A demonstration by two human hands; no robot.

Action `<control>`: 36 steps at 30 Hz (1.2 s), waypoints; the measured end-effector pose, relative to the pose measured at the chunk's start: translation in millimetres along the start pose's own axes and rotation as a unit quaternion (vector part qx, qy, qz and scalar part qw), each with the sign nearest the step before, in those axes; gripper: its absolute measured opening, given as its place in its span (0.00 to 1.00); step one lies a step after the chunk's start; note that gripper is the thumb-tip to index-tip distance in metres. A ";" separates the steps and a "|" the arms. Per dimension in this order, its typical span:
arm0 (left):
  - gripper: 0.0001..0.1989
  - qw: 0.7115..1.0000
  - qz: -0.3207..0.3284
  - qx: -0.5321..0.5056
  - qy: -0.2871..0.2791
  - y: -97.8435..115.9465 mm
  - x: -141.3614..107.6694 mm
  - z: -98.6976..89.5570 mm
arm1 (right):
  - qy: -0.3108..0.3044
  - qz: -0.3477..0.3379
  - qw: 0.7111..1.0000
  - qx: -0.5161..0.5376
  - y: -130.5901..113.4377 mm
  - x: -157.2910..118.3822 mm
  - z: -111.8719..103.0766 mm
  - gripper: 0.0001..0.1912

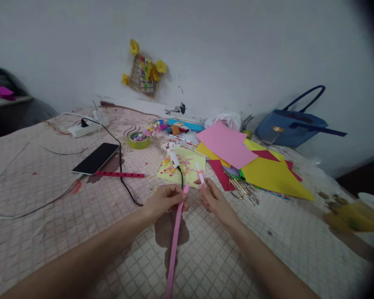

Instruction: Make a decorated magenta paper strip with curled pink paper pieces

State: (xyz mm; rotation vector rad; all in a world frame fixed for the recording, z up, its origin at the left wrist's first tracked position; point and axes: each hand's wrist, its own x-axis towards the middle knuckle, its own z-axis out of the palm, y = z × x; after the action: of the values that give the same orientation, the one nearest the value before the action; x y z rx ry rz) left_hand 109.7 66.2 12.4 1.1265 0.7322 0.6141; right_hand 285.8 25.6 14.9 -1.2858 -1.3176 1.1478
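Note:
My left hand (pixel 168 199) is closed on the upper end of a long pink paper strip (pixel 174 245), which hangs down towards the bottom edge of the view. In my right hand (pixel 212 199), fingers pinch a thin white stick (pixel 201 175) with a small pink band around it. The two hands are close together but apart. Just beyond them, a white glue gun (pixel 173 158) with a black cord rests on a pale yellow sheet (pixel 199 160) strewn with pink and yellow paper bits.
Pink paper (pixel 226 143), yellow paper (pixel 268 176) and scissors (pixel 237 185) lie to the right. At left are a phone (pixel 96 158), a dotted red strip (pixel 127 175), a tape roll (pixel 139 143) and a power strip (pixel 87 128). A blue bag (pixel 291 126) stands by the wall.

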 end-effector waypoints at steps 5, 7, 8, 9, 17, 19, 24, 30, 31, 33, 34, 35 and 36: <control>0.14 0.999 0.031 0.029 -0.011 -1.1 -1.3 0.1 | -0.034 -0.074 0.984 -0.156 -0.1 1.8 -6.1 0.13; 0.15 0.998 0.033 0.039 -0.019 -1.6 -1.4 0.0 | -0.032 -0.122 0.966 -0.226 -0.6 0.3 -4.4 0.10; 0.15 0.998 0.032 0.042 -0.021 -2.1 -1.3 0.0 | -0.030 -0.130 0.960 -0.244 -0.9 -0.9 -3.1 0.09; 0.15 0.998 0.031 0.044 -0.023 -2.7 -1.1 -0.1 | -0.032 -0.128 0.959 -0.252 -1.2 -2.2 -1.6 0.10; 0.16 0.997 0.028 0.067 -0.025 -6.3 0.6 -0.5 | -0.018 -0.162 0.959 -0.232 -5.0 -6.7 5.2 0.09; 0.16 0.996 0.027 0.078 -0.027 -6.4 0.0 -0.1 | -0.006 -0.151 0.961 -0.233 -6.2 -7.1 6.1 0.08; 0.15 0.993 0.045 0.108 -0.022 -9.3 0.2 0.5 | 0.002 -0.147 0.960 -0.239 -6.9 -8.0 7.7 0.09; 0.13 0.993 0.095 0.063 0.006 -13.3 3.8 0.5 | -0.002 -0.123 0.970 -0.211 -5.1 -8.9 9.0 0.08; 0.13 0.994 0.094 0.059 0.008 -13.4 4.2 0.6 | -0.004 -0.114 0.973 -0.199 -5.3 -9.3 9.2 0.07; 0.14 0.994 0.090 0.057 0.011 -13.4 4.5 1.0 | -0.013 -0.106 0.978 -0.179 -6.2 -10.0 9.7 0.05; 0.14 0.994 0.089 0.056 0.014 -13.3 4.5 1.3 | -0.018 -0.107 0.979 -0.174 -6.9 -10.3 9.9 0.04; 0.14 0.995 0.087 0.055 0.017 -13.4 4.4 1.5 | -0.022 -0.109 0.979 -0.173 -7.7 -10.4 10.0 0.04; 0.14 0.995 0.084 0.052 0.018 -13.6 4.4 1.8 | -0.024 -0.111 0.978 -0.174 -8.4 -10.6 10.0 0.04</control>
State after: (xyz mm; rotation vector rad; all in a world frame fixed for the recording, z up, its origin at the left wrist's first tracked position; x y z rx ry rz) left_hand 114.8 64.2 -0.9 1.2839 0.7121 0.7469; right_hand 274.9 14.8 21.9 -1.3201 -1.7065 0.8213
